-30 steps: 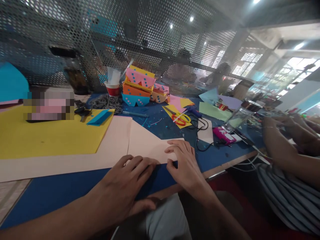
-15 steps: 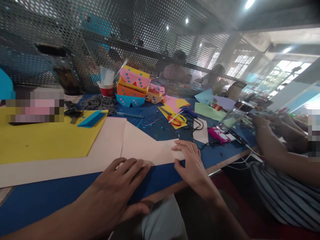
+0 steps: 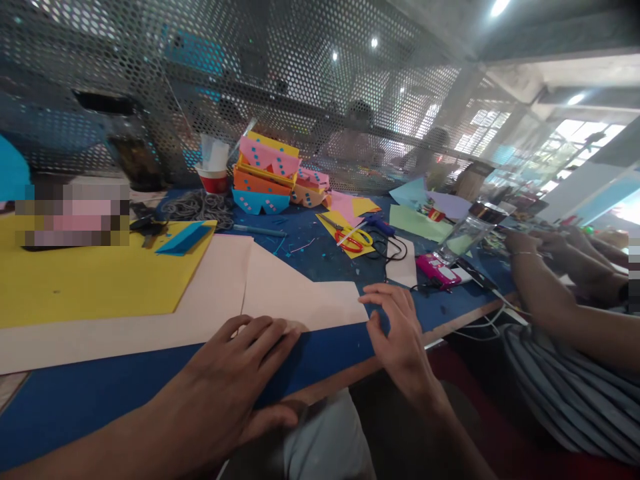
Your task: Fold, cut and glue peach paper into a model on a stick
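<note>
A long sheet of pale pink paper [image 3: 295,293] lies on the blue table, folded or cut at a slant along its far edge. My left hand [image 3: 235,367] rests on the near edge of this paper with its fingers stretched out and its thumb apart. Just past the paper's right end is my right hand [image 3: 397,327], its fingers spread and slightly curved, fingertips at the paper's edge and nothing held. A yellow sheet [image 3: 110,280] covers the left part of the pink paper, and a folded blue paper piece [image 3: 184,239] sits on top of it.
Red and yellow scissors [image 3: 353,239] lie on yellow paper behind. A pink device [image 3: 438,270] with cables and a clear bottle [image 3: 467,233] stand at right. Folded coloured paper pieces [image 3: 265,177], a cup [image 3: 213,177] and grey cord [image 3: 200,208] line the back. Another person's arm [image 3: 550,293] is at far right.
My right hand has slid right, off the pale pink paper's end, uncovering its right edge. My left hand stays where it was.
</note>
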### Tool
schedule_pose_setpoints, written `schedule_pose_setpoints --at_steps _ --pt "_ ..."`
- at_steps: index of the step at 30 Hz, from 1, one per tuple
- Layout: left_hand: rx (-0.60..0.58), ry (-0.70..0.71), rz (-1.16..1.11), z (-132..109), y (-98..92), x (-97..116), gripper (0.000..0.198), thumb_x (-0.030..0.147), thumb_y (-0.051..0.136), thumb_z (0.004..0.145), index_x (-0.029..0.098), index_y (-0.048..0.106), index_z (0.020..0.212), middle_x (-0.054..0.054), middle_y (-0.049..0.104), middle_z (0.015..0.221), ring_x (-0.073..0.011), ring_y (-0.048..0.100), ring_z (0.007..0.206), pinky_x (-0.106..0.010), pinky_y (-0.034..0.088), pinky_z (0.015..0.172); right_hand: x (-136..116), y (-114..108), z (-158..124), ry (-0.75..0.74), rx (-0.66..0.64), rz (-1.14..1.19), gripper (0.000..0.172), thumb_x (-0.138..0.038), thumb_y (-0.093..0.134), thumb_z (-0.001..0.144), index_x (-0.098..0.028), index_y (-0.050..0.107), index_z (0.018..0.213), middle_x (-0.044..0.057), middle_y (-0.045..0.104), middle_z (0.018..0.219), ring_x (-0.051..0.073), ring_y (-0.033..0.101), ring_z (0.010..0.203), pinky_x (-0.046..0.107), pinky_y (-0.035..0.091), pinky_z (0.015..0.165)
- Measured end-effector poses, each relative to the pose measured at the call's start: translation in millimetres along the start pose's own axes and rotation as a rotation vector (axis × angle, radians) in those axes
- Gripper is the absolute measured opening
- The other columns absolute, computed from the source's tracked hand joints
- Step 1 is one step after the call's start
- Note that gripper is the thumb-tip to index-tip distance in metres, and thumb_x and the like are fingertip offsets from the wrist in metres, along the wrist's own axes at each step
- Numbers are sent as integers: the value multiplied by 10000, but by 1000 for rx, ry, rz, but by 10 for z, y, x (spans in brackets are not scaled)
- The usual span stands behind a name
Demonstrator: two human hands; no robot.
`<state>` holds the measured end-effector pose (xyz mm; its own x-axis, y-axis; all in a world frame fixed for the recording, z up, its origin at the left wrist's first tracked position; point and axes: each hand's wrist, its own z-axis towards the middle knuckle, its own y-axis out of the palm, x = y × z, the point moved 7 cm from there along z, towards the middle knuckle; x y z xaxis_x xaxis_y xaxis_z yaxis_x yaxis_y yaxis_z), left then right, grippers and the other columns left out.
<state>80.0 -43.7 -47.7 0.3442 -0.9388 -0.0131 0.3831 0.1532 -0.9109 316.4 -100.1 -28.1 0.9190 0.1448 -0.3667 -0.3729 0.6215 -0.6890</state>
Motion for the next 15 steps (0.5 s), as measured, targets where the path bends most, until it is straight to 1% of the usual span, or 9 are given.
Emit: schedule_pose_setpoints --at_steps 1,2,4,6,7,11,15 --pt "-9 5 1 4 3 1 857 837 509 954 213 558 1540 -102 691 1406 -328 607 1242 -503 376 1108 -85 15 -3 -54 -11 61 386 1 505 919 -254 680 1151 80 690 1228 259 625 1191 465 503 1048" --pt "-20 13 2 9 5 4 866 837 517 950 205 555 1540 -105 690 1408 -326 608 1242 -501 374 1109 -170 48 -7 -105 -48 121 379 -1 502 941 -256 681 1157 74 695 1197 244 640 1158 439 518 1026" --pt "-26 31 4 22 -1 17 892 849 522 936 182 559 1528 -117 690 1410 -328 612 1237 -498 371 1104 -308 147 -21 -175 -169 200 376 4 506 959 -253 685 1167 61 708 1146 228 655 1109 401 535 986" --pt "-21 30 7 33 -13 25 890 848 523 936 169 572 1507 -129 692 1407 -328 616 1236 -492 370 1101 -372 234 -38 -192 -268 219 376 20 507 953 -237 690 1158 55 718 1112 224 657 1080 387 540 961" --pt "-17 25 10 37 -19 29 882 846 523 938 165 580 1496 -133 695 1401 -328 618 1234 -492 369 1100 -377 258 -42 -188 -288 216 374 28 505 947 -228 692 1144 55 720 1100 225 656 1070 386 541 953" --pt "6 32 38 41 -55 58 859 837 508 955 140 611 1449 -133 715 1361 -329 629 1209 -504 364 1092 -347 276 -46 -181 -266 213 373 46 489 934 -214 704 1094 55 723 1079 223 655 1039 387 542 928" --pt "51 50 69 26 -144 47 800 801 441 1009 120 656 1371 -117 748 1295 -302 650 1138 -480 371 1060 -330 273 -41 -185 -242 227 394 57 483 915 -220 717 1068 49 730 1067 220 663 1018 383 550 907"
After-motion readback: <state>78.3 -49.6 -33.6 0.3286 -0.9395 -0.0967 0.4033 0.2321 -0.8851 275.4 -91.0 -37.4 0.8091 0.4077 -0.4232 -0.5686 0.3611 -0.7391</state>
